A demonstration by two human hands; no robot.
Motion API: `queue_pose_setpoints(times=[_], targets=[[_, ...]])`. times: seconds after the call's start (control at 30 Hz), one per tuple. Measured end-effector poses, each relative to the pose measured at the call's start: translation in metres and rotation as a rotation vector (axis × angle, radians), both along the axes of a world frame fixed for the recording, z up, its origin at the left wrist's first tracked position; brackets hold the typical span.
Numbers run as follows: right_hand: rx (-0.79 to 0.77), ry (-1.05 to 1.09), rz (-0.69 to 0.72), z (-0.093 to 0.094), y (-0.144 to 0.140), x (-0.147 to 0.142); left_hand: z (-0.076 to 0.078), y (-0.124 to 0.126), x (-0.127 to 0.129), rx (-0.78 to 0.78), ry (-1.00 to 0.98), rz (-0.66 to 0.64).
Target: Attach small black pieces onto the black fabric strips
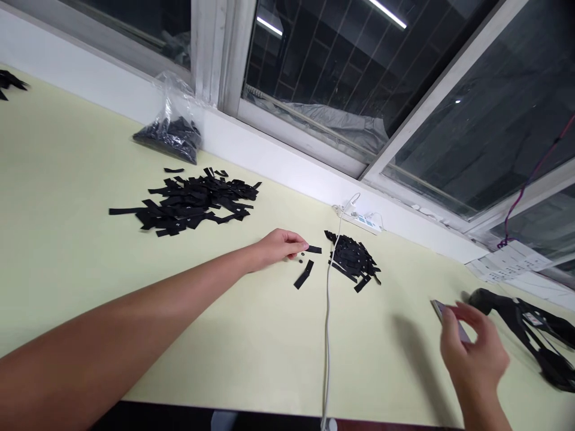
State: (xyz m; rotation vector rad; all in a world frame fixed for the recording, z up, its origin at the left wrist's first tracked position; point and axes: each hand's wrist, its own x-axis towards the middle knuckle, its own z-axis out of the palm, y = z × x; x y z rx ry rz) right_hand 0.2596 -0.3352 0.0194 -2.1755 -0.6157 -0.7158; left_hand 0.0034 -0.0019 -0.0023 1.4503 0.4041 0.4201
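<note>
My left hand [281,246] reaches over the middle of the table, its thumb and fingers pinching the end of a short black fabric strip [314,249]. Just below it lie two small dark round pieces [301,257] and another black strip [304,275] set at a slant. My right hand [476,347] is raised at the right, slightly blurred, with thumb and fingertips brought together in a ring. Whatever it may pinch is too small to make out. Behind those fingers shows a thin flat grey object [462,333], partly hidden, perhaps a phone.
A large heap of black strips [193,200] lies left, a smaller heap [354,257] right of centre. A white cable [327,323] crosses the table from a power strip [366,222]. At the back stands a clear bag [173,129] of black pieces; black straps [525,323] lie far right.
</note>
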Motion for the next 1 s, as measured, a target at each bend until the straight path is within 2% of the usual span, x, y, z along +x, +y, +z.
queue_pose_setpoints(times=[0.03, 0.07, 0.13, 0.17, 0.27, 0.33, 0.43, 0.53, 0.67, 0.87, 1.0], targets=[[0.036, -0.01, 0.095, 0.011, 0.024, -0.023, 0.0, 0.0, 0.0, 0.016, 0.001, 0.014], [0.024, 0.029, 0.263, 0.021, 0.049, -0.046, 0.0, -0.001, 0.0, 0.03, 0.001, 0.026], [-0.065, 0.176, 0.603, 0.036, 0.099, -0.085, 0.0, -0.002, -0.001, 0.044, -0.004, 0.042], [-0.127, 0.245, 0.718, 0.039, 0.123, -0.1, 0.0, -0.002, -0.001, 0.043, -0.01, 0.042], [-0.184, 0.369, 0.889, 0.03, 0.182, -0.124, 0.001, -0.004, -0.001, 0.037, -0.036, 0.028], [-0.112, 0.531, 0.909, 0.014, 0.205, -0.125, 0.001, -0.004, -0.001, 0.052, -0.059, 0.028], [-0.032, 0.682, 0.971, -0.007, 0.214, -0.117, 0.0, -0.005, 0.0, 0.081, -0.072, 0.046], [0.035, 0.707, 1.012, -0.016, 0.21, -0.112, -0.002, -0.005, 0.002, 0.105, -0.067, 0.041], [0.015, 0.646, 1.003, -0.016, 0.209, -0.113, -0.003, -0.007, 0.002, 0.146, -0.047, 0.087], [-0.04, 0.497, 0.885, -0.015, 0.209, -0.116, -0.006, -0.009, 0.004, 0.222, -0.05, 0.112], [-0.094, 0.441, 0.895, -0.016, 0.208, -0.116, -0.009, -0.01, 0.006, 0.29, -0.084, 0.126]])
